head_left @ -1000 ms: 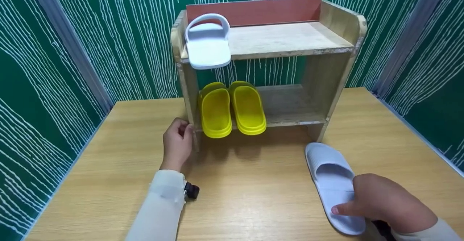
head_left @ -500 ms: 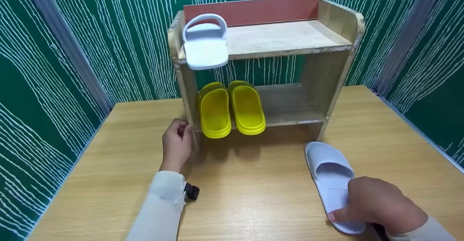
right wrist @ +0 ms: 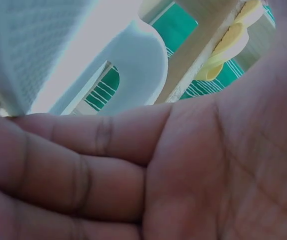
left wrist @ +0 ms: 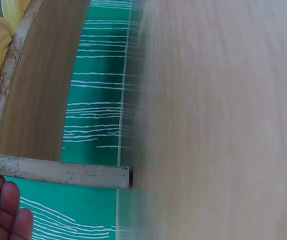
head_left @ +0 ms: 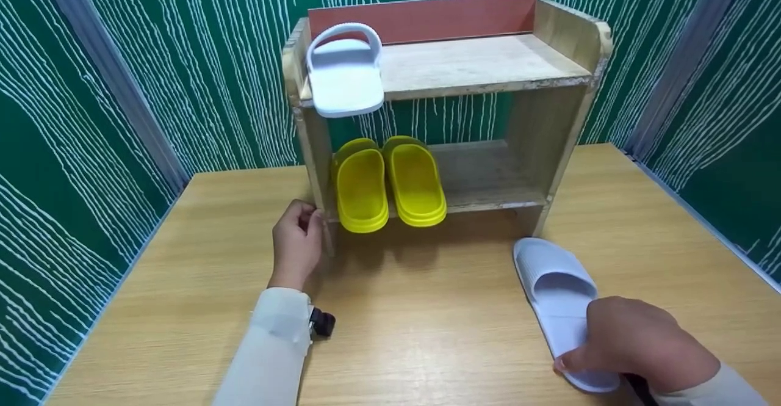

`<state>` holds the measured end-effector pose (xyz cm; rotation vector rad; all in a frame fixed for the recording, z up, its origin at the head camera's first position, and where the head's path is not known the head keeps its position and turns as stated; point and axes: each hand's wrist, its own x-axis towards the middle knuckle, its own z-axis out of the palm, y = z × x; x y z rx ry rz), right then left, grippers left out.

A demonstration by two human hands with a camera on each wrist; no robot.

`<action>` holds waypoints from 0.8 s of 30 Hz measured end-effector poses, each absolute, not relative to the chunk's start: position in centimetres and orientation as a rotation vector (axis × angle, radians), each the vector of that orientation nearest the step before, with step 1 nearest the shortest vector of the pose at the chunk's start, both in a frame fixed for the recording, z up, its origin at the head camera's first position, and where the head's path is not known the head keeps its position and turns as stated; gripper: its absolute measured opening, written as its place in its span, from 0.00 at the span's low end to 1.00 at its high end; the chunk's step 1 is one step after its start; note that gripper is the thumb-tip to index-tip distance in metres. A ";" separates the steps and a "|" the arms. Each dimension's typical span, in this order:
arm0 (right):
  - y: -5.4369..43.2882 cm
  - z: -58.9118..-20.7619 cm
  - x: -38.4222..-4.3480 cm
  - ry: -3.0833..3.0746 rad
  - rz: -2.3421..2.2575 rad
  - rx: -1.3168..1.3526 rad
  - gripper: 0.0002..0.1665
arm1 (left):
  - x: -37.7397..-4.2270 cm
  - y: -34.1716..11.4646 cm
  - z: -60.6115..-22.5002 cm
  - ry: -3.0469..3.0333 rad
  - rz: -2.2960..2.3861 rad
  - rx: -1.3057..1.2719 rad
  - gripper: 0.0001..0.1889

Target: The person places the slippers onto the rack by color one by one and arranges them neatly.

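Observation:
A small wooden shoe rack (head_left: 488, 206) stands on the table. My left hand (head_left: 297, 238) grips the front edge of its left side panel, low down, with bent fingers; in the left wrist view, fingertips (left wrist: 9, 197) lie right at the panel's edge. At the front right, my right hand (head_left: 644, 342) holds a pale lilac slide slipper (head_left: 558, 293) by its heel end, thumb along the left edge. The other fingers are hidden in the head view; in the right wrist view they lie beside the slipper (right wrist: 151, 55). Its toe points toward the rack's right leg.
A matching pale slipper (head_left: 348, 85) sits at the left of the top shelf, heel overhanging. Two yellow slippers (head_left: 361, 189) stand side by side on the lower shelf, heels outward. Green walls (head_left: 244, 88) with white streaks enclose the wooden table (head_left: 415, 333).
My right hand has shifted slightly left along the slipper's heel, and its thumb has moved to the left edge. The slipper's heel has turned a little. The left hand keeps its grip.

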<state>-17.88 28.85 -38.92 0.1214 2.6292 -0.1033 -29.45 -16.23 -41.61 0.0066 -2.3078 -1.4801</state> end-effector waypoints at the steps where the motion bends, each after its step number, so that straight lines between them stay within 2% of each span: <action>1: 28.9 -38.9 -17.9 2.630 -0.102 0.121 0.64 | -29.5 -16.2 -41.7 -2.306 -1.474 0.004 0.05; 8: 29.0 -39.1 -17.9 2.640 -0.048 0.090 0.60 | -29.6 -16.2 -41.8 -2.281 -1.449 -0.017 0.06; 15: 29.0 -39.2 -17.9 2.641 -0.064 0.094 0.65 | -29.6 -16.2 -41.7 -2.287 -1.455 -0.007 0.06; 24: 29.1 -39.0 -17.8 2.630 -0.049 0.089 0.59 | -29.5 -16.3 -41.7 -2.300 -1.483 0.012 0.06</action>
